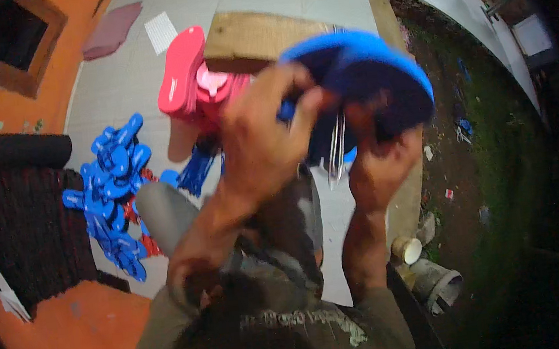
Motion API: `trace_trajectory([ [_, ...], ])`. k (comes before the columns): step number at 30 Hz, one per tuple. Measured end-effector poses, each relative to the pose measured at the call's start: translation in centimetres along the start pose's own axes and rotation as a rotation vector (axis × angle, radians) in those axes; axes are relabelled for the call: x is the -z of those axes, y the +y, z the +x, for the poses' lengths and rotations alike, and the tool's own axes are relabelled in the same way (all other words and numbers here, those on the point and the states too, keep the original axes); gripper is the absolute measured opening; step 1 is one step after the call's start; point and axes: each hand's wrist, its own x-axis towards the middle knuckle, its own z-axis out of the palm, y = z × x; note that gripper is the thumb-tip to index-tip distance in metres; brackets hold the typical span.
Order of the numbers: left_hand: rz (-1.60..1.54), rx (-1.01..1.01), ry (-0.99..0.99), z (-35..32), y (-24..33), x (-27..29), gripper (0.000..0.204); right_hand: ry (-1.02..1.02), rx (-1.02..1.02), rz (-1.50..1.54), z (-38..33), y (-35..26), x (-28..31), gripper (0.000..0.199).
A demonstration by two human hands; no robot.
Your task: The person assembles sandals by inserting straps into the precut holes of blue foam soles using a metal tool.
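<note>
A blue flip-flop sole (377,74), blurred by motion, is held up in front of me, with a bright blue rim and a dark shaded face. My right hand (386,167) grips it from below at its near edge. On its left side, my left hand (268,125) is closed, thumb and forefinger pressed together by a small blue piece that may be a strap. Between the hands a thin, shiny metal tool (337,149) points downward; which hand holds it, if either, I cannot tell. Behind them lies a wooden block (246,36).
Pink soles (182,69) are stacked beyond my left hand, with a round pink container (211,80) beside them. Blue flip-flops (114,170) lie heaped at the left, near a dark stacked bundle (36,231). A bucket (438,287) stands at the right by the dirt strip.
</note>
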Motion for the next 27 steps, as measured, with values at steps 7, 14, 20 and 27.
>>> trace_trajectory([
  [7, -0.579, 0.499, -0.277, -3.4, -0.9, 6.0, 0.023, 0.069, 0.083, 0.15, 0.3, 0.7, -0.8, 0.03],
  [14, -0.805, 0.336, 0.091, -4.9, -2.5, 4.6, 0.015, 0.066, 0.036, 0.17, 0.3, 0.1, -0.8, 0.028],
  [20, -0.298, -0.182, -0.124, -3.2, -1.1, 2.6, 0.014, 0.02, 0.019, 0.208, 0.6, 0.0, -0.6, 0.025],
  [27, -0.357, -0.388, -0.523, -1.0, -2.7, 1.3, 0.025, -0.036, -0.019, 0.266, 1.0, 0.2, 0.2, 0.028],
])
